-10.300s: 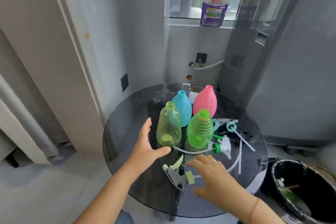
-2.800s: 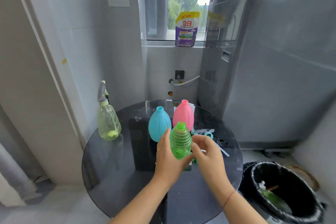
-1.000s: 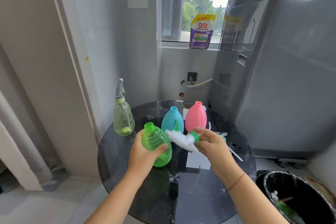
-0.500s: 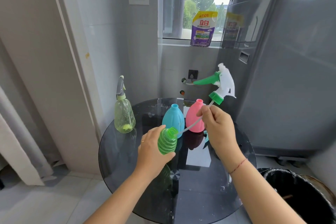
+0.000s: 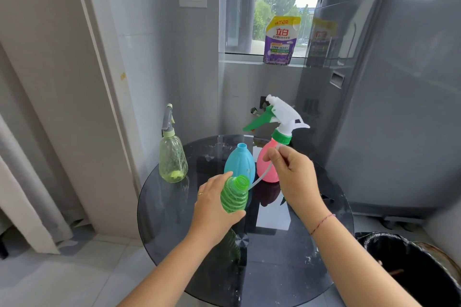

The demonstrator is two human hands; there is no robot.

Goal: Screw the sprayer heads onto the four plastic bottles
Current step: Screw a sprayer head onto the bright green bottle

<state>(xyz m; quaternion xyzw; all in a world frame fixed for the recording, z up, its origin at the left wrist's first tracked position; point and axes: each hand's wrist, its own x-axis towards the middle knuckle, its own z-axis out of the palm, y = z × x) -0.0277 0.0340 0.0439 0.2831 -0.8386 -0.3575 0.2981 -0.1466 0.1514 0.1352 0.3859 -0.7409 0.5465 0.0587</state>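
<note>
My left hand [image 5: 214, 207] grips a ribbed green bottle [image 5: 234, 198], tilted with its open neck toward the right. My right hand [image 5: 294, 177] pinches the clear dip tube of a white sprayer head [image 5: 282, 117] with green trigger and green collar, held above the table. The tube's lower end sits in the green bottle's mouth. A pale yellow-green bottle [image 5: 172, 159] with a grey sprayer head fitted stands at the table's left edge. A blue bottle [image 5: 240, 164] and a pink bottle [image 5: 267, 169] stand open-necked behind my hands.
The round dark glass table [image 5: 174, 219] stands in a corner between a tiled wall and a grey washing machine [image 5: 389, 107]. A black bin [image 5: 409, 269] sits on the floor at the lower right. A purple detergent pouch [image 5: 280, 41] leans on the window sill.
The sprayer head's dip tube has gone a little further into the green bottle's mouth. Both hands stay in nearly the same places; the view has shifted slightly.
</note>
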